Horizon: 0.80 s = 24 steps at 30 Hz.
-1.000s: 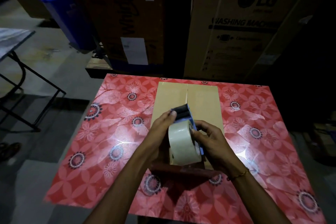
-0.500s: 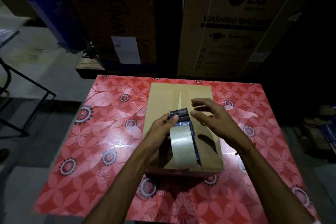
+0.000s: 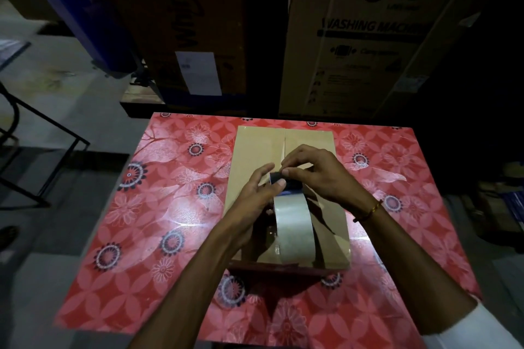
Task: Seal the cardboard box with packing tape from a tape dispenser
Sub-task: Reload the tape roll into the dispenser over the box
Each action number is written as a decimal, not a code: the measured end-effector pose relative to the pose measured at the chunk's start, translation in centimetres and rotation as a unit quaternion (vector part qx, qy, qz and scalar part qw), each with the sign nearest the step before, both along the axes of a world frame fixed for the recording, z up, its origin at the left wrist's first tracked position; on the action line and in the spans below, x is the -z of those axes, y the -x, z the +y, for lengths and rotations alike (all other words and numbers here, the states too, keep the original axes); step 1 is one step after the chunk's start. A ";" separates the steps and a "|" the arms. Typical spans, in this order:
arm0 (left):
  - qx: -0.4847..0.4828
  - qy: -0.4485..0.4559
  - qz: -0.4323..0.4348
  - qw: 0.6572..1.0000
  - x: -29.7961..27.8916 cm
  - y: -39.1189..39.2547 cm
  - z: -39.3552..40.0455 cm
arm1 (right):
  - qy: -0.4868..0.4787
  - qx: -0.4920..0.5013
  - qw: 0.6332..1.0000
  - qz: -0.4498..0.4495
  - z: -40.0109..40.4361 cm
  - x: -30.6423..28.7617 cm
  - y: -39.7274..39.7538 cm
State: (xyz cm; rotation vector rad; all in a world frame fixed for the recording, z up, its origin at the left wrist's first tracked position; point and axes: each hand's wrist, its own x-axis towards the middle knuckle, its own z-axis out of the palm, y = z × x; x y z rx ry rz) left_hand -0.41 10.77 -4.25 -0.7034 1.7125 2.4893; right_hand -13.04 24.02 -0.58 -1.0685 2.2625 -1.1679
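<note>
A closed brown cardboard box (image 3: 255,150) lies on the red flowered table (image 3: 170,207), its flap seam running away from me. A tape dispenser with a clear roll (image 3: 293,224) stands over the near half of the box. My left hand (image 3: 255,193) grips the dispenser from the left, thumb by the dark blade end. My right hand (image 3: 314,173) pinches at the dispenser's front end, where the tape comes off. The tape's free end is hidden under my fingers.
Tall cartons stand behind the table, among them a washing machine box (image 3: 368,37). A blue bin (image 3: 79,14) leans at the back left. A black folding table frame (image 3: 34,133) stands on the floor to the left.
My right hand has come down from above the box onto the dispenser's front end and pinches there. The left hand keeps holding the dispenser.
</note>
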 end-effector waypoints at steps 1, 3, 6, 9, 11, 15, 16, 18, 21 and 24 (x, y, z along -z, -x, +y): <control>0.004 0.005 0.002 1.000 -0.1 0.1 0.0 | 0.006 0.003 1.000 0.003 0.0 0.0 -0.1; 0.016 0.024 0.011 1.000 -0.2 0.3 0.0 | 0.007 0.011 1.000 0.018 0.0 0.1 -0.2; 0.021 0.045 0.012 0.999 -0.2 0.5 0.0 | 0.004 0.023 0.999 0.036 0.0 0.1 -0.3; 0.018 0.030 0.002 0.999 -0.4 0.5 0.2 | -0.010 0.036 0.999 0.032 -0.3 0.2 -0.5; 0.011 0.023 -0.005 1.000 -0.3 0.6 0.3 | -0.021 0.039 0.999 0.030 -0.6 0.3 -0.7; -0.002 -0.015 -0.004 1.000 -0.1 0.5 0.4 | -0.042 0.042 0.996 0.070 -1.0 0.1 -1.1; -0.008 -0.023 -0.009 1.000 0.0 0.5 0.5 | -0.045 0.046 0.995 0.072 -1.1 0.0 -1.2; -0.012 -0.043 -0.018 0.999 -0.1 0.4 0.7 | -0.051 0.060 0.994 0.075 -1.3 -0.3 -1.4; 0.004 -0.109 -0.043 0.993 -0.6 0.2 0.9 | -0.062 0.076 0.992 0.082 -1.6 -0.6 -1.6; 0.005 -0.146 -0.043 0.988 -0.7 0.1 0.5 | -0.075 0.083 0.990 0.082 -2.0 -0.8 -1.8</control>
